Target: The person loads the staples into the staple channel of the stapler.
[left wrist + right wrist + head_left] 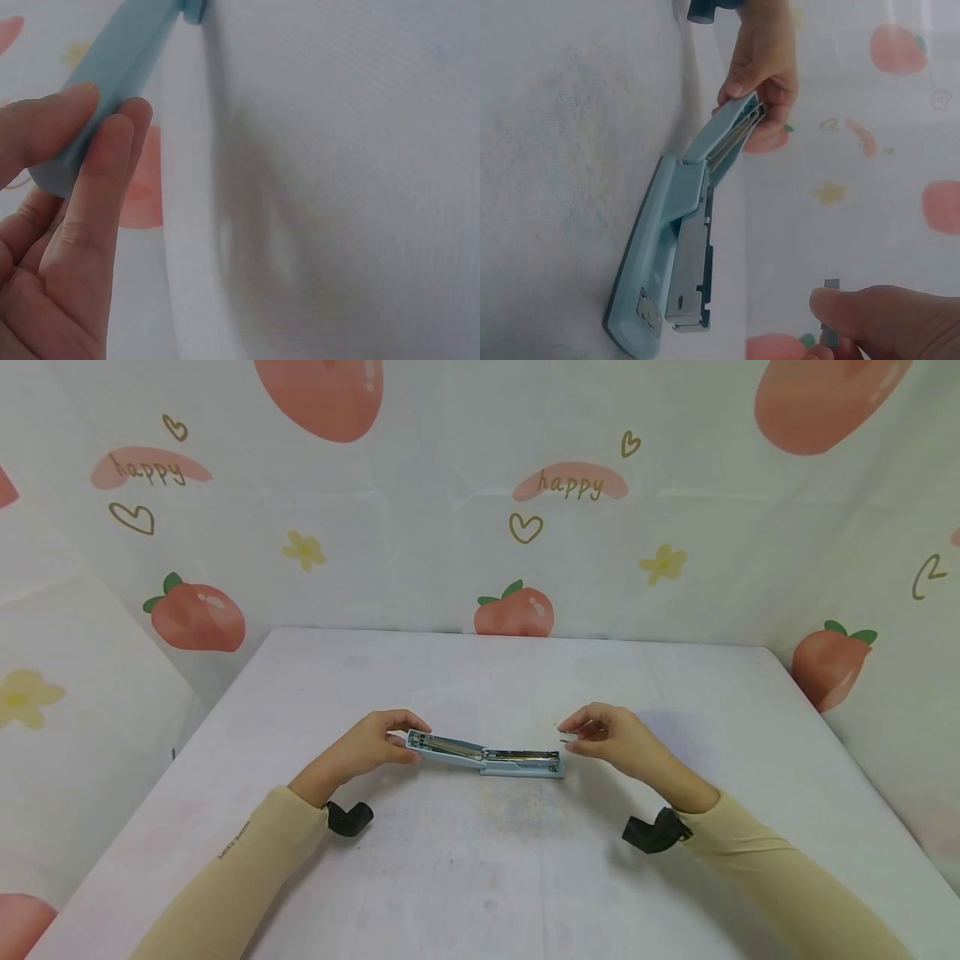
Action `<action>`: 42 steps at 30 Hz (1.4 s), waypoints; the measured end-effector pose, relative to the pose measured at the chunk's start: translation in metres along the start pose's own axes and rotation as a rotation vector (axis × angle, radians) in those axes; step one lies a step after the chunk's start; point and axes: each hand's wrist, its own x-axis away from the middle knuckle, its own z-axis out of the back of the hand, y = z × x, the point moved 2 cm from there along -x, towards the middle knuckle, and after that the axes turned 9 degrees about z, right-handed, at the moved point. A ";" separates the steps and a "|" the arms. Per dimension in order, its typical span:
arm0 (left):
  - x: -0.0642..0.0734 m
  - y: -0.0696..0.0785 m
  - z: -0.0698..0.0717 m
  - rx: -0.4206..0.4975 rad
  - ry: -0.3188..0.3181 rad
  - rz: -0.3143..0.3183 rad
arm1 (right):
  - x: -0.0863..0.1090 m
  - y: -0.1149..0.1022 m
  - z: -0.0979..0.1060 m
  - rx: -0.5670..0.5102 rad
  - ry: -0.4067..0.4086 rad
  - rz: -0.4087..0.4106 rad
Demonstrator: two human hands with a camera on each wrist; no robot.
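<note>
A light blue stapler (521, 768) lies on the table, its top cover swung far back to the left so the metal magazine (688, 262) shows. My left hand (369, 745) grips the end of the raised cover (124, 60) between thumb and fingers, holding it just above the table. Off the stapler's front end, my right hand (618, 743) pinches a small silvery strip of staples (831, 283) between thumb and fingertips. The strip is apart from the magazine. Part of it is hidden behind the thumb in the right wrist view.
The stapler's base rests on a white-covered table (420, 877). Behind it hangs a white cloth (420, 510) printed with peaches, flowers and hearts. A black wrist mount (351, 819) sits at the left cuff, another black mount (654, 832) at the right.
</note>
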 end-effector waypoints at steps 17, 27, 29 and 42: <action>-0.001 0.000 -0.001 -0.005 0.000 0.000 | -0.006 -0.003 -0.012 -0.046 -0.011 0.016; -0.002 -0.001 0.001 -0.011 0.000 -0.001 | -0.008 -0.005 -0.017 -0.045 -0.026 0.012; -0.002 -0.001 0.001 -0.013 0.000 -0.001 | -0.009 -0.005 -0.018 -0.049 -0.032 0.009; -0.001 -0.001 0.001 -0.002 -0.007 0.006 | -0.011 -0.005 -0.027 -0.079 -0.042 0.010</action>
